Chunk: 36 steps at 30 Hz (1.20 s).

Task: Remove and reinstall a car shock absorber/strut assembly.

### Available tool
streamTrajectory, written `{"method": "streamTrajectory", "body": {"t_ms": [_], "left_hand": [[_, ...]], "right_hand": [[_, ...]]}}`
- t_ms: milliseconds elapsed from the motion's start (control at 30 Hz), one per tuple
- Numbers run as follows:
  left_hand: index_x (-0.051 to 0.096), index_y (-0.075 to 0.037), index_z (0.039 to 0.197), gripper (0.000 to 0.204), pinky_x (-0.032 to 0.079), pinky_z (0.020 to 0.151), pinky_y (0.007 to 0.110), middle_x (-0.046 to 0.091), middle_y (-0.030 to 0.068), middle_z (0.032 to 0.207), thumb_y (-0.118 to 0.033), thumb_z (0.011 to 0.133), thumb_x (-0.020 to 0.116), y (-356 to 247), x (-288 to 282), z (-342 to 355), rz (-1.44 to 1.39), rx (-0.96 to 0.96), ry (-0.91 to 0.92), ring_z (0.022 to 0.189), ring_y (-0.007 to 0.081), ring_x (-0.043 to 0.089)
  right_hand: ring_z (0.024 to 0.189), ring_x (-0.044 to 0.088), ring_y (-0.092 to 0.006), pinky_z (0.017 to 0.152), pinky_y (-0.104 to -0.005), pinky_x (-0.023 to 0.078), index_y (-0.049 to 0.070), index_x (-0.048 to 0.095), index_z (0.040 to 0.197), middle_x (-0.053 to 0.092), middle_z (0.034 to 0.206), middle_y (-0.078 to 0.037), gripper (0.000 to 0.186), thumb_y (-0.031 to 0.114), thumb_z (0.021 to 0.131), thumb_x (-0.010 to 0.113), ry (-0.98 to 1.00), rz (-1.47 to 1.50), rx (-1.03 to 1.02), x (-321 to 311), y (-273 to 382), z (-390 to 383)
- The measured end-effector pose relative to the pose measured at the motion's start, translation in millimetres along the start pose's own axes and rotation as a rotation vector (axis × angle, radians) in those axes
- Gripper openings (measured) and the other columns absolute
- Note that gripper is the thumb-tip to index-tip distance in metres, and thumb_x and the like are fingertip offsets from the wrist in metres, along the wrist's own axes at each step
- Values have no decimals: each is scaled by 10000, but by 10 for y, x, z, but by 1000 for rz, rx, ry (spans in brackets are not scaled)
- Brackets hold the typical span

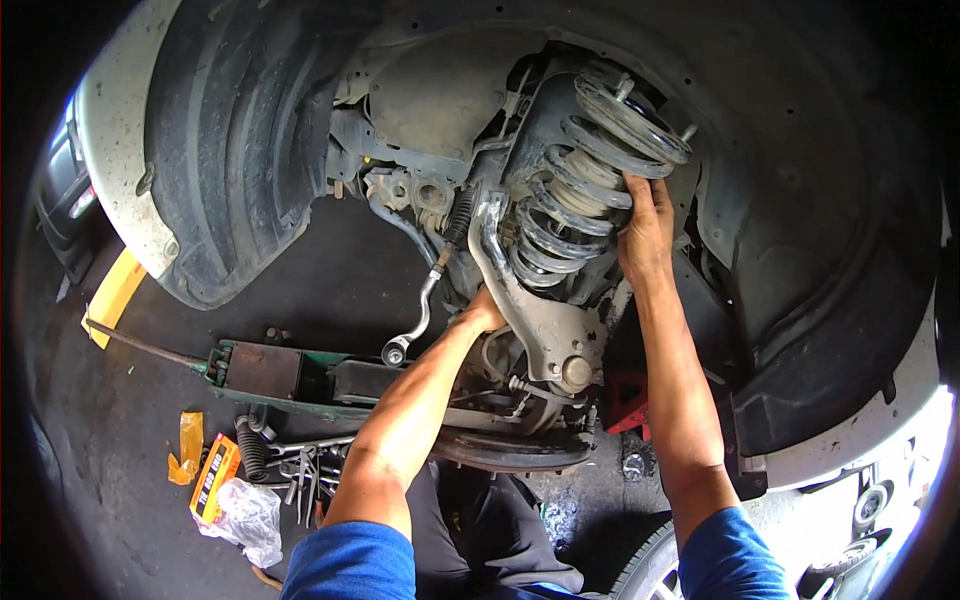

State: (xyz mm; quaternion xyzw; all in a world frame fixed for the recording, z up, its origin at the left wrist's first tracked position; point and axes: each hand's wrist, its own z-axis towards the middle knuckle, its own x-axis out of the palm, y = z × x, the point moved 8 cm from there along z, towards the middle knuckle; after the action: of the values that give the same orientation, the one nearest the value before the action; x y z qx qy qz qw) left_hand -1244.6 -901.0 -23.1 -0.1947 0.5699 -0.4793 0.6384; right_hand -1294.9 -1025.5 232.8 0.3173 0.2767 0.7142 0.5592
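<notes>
A strut with a grey coil spring (580, 222) leans inside the wheel well, its top tilted to the right. Studs stick out of its upper mount (630, 125), which stands apart from the body above. My right hand (647, 235) grips the spring's right side near the top, fingers curled round the coils. Lower down, my left hand (487, 308) reaches in behind a curved metal suspension arm (545, 325); its fingers are hidden there, so what they touch cannot be seen. The spring's lower end sits behind that arm.
Left of the arm, a tie rod end (396, 348) hangs loose. Below are a brake disc (515, 452) and a green floor jack (262, 372). Wrenches (308, 470), an orange box (216, 478) and a plastic bag (248, 520) lie on the floor. A wheel (648, 568) is at lower right.
</notes>
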Motion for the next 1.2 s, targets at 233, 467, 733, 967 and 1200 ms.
{"method": "streamTrajectory", "body": {"t_ms": [233, 467, 733, 967, 1200], "left_hand": [[513, -23, 1282, 457, 396, 1012, 351, 526, 163, 1318, -210, 874, 597, -189, 10, -142, -177, -87, 78, 1198, 253, 495], [505, -17, 1294, 469, 392, 1018, 352, 511, 165, 1333, -200, 873, 603, 229, 211, -4, -302, -126, 98, 1199, 236, 483], [554, -25, 1247, 417, 410, 985, 349, 557, 138, 1287, -199, 871, 605, 64, 210, -84, -60, -172, 252, 1126, 226, 519], [570, -41, 1236, 416, 409, 984, 347, 550, 142, 1300, -242, 873, 602, 2, 69, -218, -8, -224, 254, 1127, 221, 521], [618, -35, 1168, 361, 432, 948, 358, 600, 139, 1229, -262, 888, 590, 320, 78, -188, -48, -234, 205, 1077, 222, 547]], "right_hand": [[1192, 461, -203, 1040, -321, 320, -48, 394, 1333, 504, 1286, -144, 631, 272, 862, 666, -1, -16, 32, 62, 58, -6], [1168, 487, -199, 1017, -316, 353, -39, 430, 1301, 530, 1255, -140, 544, 229, 881, 649, 36, -12, 76, 143, 46, 19], [1164, 486, -213, 1026, -324, 344, -69, 423, 1291, 520, 1253, -168, 555, 225, 877, 647, -19, -55, 64, 147, 130, -62], [1166, 484, -222, 1027, -320, 342, -79, 426, 1284, 512, 1258, -179, 550, 216, 877, 648, -27, -91, 67, 183, 141, -77], [1180, 479, -232, 1032, -333, 345, -85, 421, 1284, 508, 1263, -184, 546, 210, 882, 644, -14, -41, 89, 291, 130, -85]]}}
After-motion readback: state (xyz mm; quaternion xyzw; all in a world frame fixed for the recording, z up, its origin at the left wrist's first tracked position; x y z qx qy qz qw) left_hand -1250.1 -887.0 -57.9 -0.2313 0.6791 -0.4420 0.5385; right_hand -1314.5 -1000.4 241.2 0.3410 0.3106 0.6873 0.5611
